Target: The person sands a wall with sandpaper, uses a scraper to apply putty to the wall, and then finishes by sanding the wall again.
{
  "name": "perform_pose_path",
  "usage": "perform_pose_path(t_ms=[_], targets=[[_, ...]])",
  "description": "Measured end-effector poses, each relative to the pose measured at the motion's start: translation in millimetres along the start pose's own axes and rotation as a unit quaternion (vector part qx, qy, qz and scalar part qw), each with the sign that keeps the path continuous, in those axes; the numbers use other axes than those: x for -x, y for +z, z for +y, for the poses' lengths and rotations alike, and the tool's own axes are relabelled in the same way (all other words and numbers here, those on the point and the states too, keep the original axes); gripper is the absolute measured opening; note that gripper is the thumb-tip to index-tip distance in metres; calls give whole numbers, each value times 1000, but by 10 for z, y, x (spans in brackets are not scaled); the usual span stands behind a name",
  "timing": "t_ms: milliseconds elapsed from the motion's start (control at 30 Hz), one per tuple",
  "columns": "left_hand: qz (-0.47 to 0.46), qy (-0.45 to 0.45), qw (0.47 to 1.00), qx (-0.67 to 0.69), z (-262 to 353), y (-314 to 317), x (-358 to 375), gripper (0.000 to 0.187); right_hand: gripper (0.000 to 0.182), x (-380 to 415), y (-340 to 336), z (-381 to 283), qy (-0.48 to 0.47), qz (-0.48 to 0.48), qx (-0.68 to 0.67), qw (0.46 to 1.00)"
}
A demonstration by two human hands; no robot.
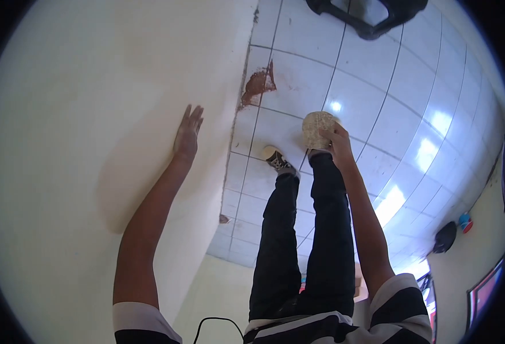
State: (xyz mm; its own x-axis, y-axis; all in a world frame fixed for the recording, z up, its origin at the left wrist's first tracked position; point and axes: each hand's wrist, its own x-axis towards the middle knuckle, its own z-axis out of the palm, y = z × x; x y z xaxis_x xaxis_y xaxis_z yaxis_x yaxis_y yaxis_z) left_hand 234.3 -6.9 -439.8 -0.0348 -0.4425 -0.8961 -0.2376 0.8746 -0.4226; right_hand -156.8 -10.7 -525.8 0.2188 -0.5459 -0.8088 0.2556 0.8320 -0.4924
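Observation:
My left hand [188, 133] rests against the pale wall [63, 143], fingers stretched out and holding nothing. Over the floor, my right hand [338, 141] grips a rounded beige piece [316, 127] with a rough, mottled surface by its right side. Its exact kind is not plain from here. That piece hides one of my feet; the other foot, in a dark sneaker [276, 159] with a light toe, stands on the tiles closer to the wall.
White floor tiles [373, 86] meet the wall along a worn edge. A reddish-brown patch [258, 87] marks the floor there. A black plastic frame-like object [367, 28] lies ahead. To the right are a black bag-like item [445, 237] and a screen [484, 295].

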Motion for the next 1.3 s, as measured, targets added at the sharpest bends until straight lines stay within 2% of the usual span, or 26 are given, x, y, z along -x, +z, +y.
perform_pose_path(t_ms=[67, 200, 267, 300, 333, 367, 433, 467, 500, 600, 667, 700, 733, 800, 867, 933, 1033, 1067, 1133, 1200, 1267, 1300], targets=[[32, -52, 998, 17, -282, -113, 69, 60, 35, 145, 109, -427, -18, 19, 26, 999], [35, -90, 995, 29, -524, -267, 154, 57, 39, 300, 415, -1047, -57, -30, 24, 998], [-14, -62, 981, 181, -499, -347, 145, 48, 40, 420, 649, -1354, -69, -44, 28, 996], [16, -67, 966, 249, -501, -382, 191, 38, 40, 491, 765, -1494, -80, -59, 20, 995], [-1, -58, 918, 393, -632, -532, 343, 37, 41, 579, 872, -1604, -91, -73, 11, 993], [-13, -52, 849, 525, -786, -711, 532, 37, 41, 695, 967, -1710, -98, -82, 15, 992], [108, -35, 712, 693, -899, -871, 774, 43, 44, 883, 1232, -2041, -103, -117, 4, 988], [131, 21, 604, 786, -1051, -1015, 945, 47, 44, 1034, 1373, -2215, -120, -131, 8, 984], [317, 49, 492, 809, -1091, -1103, 1113, 49, 47, 1231, 1505, -2380, -131, -154, 41, 978], [227, 79, 63, 969, -1458, -1667, 1910, 45, 50, 1852, 1841, -2801, -178, -200, 112, 957], [299, 73, 12, 951, -1588, -1911, 2309, 50, 44, 2220, 1995, -3077, -151, -221, 138, 954], [296, 40, -11, 954, -1676, -2025, 2527, 44, 44, 2431, 2090, -3154, -171, -232, 145, 947], [318, 39, -8, 947, -1722, -2107, 2739, 44, 41, 2645, 2175, -3201, -194, -247, 163, 935], [417, -41, -71, 905, -1733, -2265, 3137, 33, 40, 3063, 2250, -3301, -231, -269, 184, 917], [456, -70, -56, 885, -1670, -2275, 3494, 28, 45, 3458, 2296, -3312, -309, -297, 287, 857], [487, -127, -31, 864, -1614, -2347, 3772, 20, 43, 3655, 2255, -3295, -320, -288, 263, 864], [504, -136, -34, 852, -1408, -2373, 4027, 13, 32, 4088, 2248, -3207, -343, -238, 282, 864], [499, -143, -31, 854, -1504, -2421, 4016, 12, 32, 4114, 2221, -3362, -349, -234, 280, 863], [509, -136, -40, 849, -1349, -2445, 4200, 12, 30, 4318, 2168, -3240, -356, -208, 332, 849], [529, -163, -113, 825, -1198, -2507, 4395, 15, 28, 4542, 2111, -3121, -385, -198, 320, 843], [537, -147, -127, 821, -1059, -2427, 4570, 13, 26, 4707, 2152, -2955, -408, -185, 316, 837], [529, -141, -137, 825, -1239, -2569, 4660, 12, 27, 4707, 2137, -3157, -411, -187, 297, 841]])
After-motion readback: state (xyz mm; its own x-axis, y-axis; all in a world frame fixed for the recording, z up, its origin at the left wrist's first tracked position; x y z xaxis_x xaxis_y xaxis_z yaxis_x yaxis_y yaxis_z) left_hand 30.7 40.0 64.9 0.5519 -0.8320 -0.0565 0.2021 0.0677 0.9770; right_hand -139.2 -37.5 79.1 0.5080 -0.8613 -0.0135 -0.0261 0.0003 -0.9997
